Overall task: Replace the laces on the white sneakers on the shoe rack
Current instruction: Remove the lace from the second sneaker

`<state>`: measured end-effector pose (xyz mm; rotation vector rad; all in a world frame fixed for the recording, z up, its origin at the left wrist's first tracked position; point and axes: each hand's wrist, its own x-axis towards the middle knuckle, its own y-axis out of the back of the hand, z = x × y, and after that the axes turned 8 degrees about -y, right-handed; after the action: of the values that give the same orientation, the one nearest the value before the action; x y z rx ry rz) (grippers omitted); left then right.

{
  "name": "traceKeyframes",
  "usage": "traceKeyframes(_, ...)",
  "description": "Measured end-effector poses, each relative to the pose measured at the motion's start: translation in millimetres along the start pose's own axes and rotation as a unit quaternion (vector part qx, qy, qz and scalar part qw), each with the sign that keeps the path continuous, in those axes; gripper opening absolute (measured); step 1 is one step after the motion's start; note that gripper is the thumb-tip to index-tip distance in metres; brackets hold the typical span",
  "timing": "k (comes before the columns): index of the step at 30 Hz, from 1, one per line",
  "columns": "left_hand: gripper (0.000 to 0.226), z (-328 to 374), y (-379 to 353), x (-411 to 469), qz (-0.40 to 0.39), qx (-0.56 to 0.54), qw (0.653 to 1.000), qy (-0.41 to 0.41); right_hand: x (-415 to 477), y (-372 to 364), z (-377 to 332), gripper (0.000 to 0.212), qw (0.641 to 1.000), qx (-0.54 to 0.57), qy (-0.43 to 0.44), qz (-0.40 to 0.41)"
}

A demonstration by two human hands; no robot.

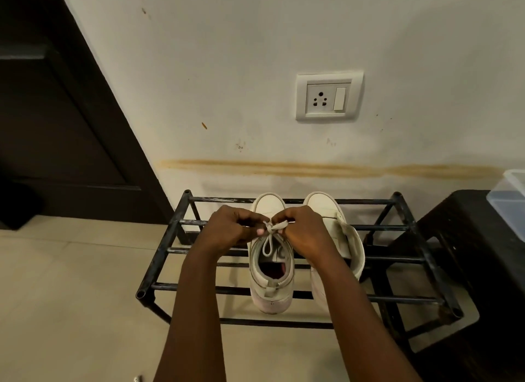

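Two white sneakers stand side by side on the top bars of a black metal shoe rack (159, 256), toes toward the wall. The left sneaker (270, 285) shows its open collar and heel toward me. The right sneaker (338, 233) is partly hidden behind my right forearm. My left hand (233, 228) and my right hand (304, 231) meet above the left sneaker's tongue. Each pinches part of a pale lace (268, 243), which forms a knot between my fingertips and a loop hanging down over the tongue.
A dark door (56, 120) stands at the left. The stained wall behind the rack carries a socket plate (328, 97). To the right of the rack is a dark stool (466, 239) bearing a clear plastic box (508, 202). Beige floor tiles lie left of the rack.
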<state>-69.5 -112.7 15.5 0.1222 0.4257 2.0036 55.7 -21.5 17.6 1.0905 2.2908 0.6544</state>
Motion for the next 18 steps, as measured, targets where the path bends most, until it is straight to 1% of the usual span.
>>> traceKeyframes(6,0.012,4.1,-10.1,1.9,0.071,-0.029,0.997,0.003,1.1,3.3,-2.5,0.027,0.999,-0.033,0.013,-0.018)
traceKeyframes(9,0.014,12.3,-11.9,0.3,0.132,-0.093,0.987,0.000,2.1,4.0,-3.4,0.027,0.999,-0.041,0.017,-0.024)
traceKeyframes(11,0.015,19.1,-10.4,-0.1,0.176,-0.148,0.973,-0.003,1.9,5.0,-3.9,0.028,0.998,-0.049,0.023,-0.029)
traceKeyframes(13,0.017,24.0,-5.2,-0.4,0.220,-0.181,0.958,-0.019,1.1,6.7,-2.9,0.028,0.998,-0.046,0.025,-0.030)
traceKeyframes(16,0.018,28.7,8.1,-2.7,0.287,-0.257,0.922,-0.040,-0.4,8.0,0.4,0.026,0.999,-0.010,0.021,-0.033)
traceKeyframes(18,0.018,30.9,13.1,-4.9,0.310,-0.293,0.903,-0.053,-0.8,7.1,1.4,0.022,0.999,0.013,0.022,-0.034)
